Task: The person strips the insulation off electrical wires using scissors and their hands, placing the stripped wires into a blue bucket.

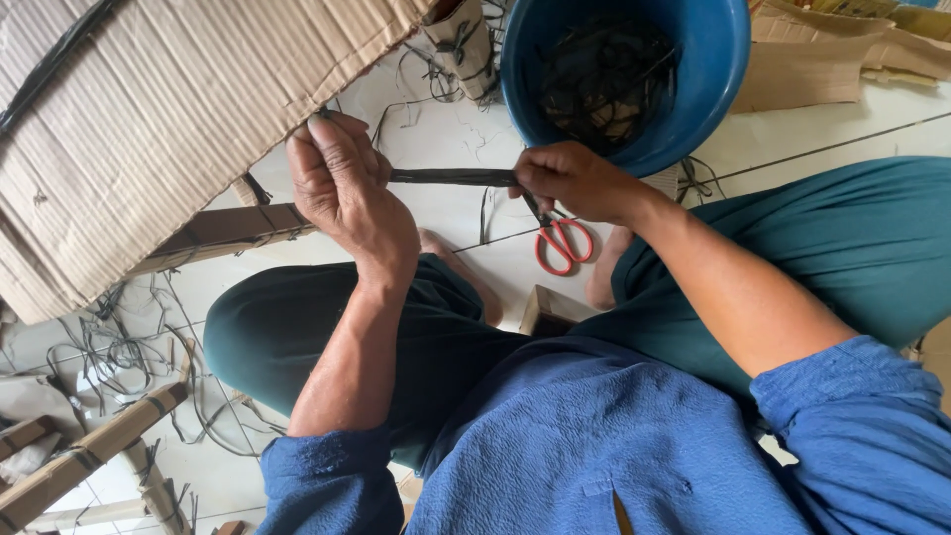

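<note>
Blue sleeves (594,446) and dark green trousers (852,238) fill the near ground, the knees spread to either side. Beyond them both forearms reach forward over the pale tiled floor (842,124). Between the hands a dark strip (451,177) is stretched taut, its long axis running straight from side to side. One end lies in the left hand (347,183), clenched around it with the knuckles up; the other is pinched in the fingertips of the right hand (575,181). Just beneath the right hand, red-handled scissors (557,238) lie on the floor, nearer to it than to the left. Farther off, a blue basin (713,79) holding more dark strips stands close behind the right hand, and a corrugated cardboard sheet (149,129) crowds the left; open floor remains between them.
</note>
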